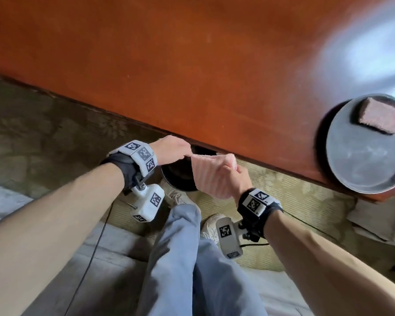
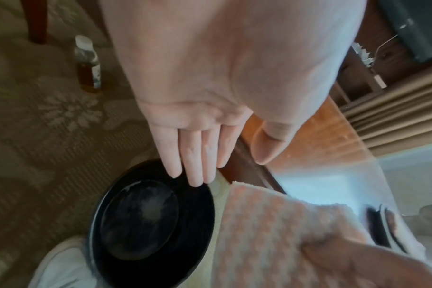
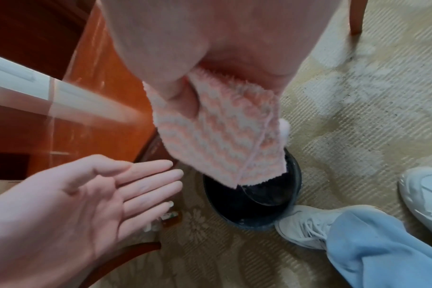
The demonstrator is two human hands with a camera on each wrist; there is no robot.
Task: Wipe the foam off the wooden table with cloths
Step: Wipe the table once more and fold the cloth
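Observation:
My right hand [image 1: 235, 176] pinches a pink and white striped cloth [image 1: 208, 176] just below the front edge of the reddish wooden table [image 1: 192, 65]. In the right wrist view the thumb presses the cloth [image 3: 217, 140], which hangs over a black bowl [image 3: 247, 204] on the floor. My left hand [image 1: 183, 153] is beside the cloth's upper left corner, fingers [image 2: 197, 155] straight and palm empty; I cannot tell if it touches the cloth. A second pink cloth [image 1: 383, 117] lies in a dark round dish [image 1: 365, 169] on the table's right end. I make out no foam on the tabletop.
The black bowl [image 1: 178, 176] stands on patterned carpet by my white shoes [image 1: 176, 197]. A small bottle [image 2: 88, 62] stands on the floor near a table leg [image 2: 36, 19]. Another wooden leg [image 3: 355, 17] shows to the right. Window glare covers the table's far right.

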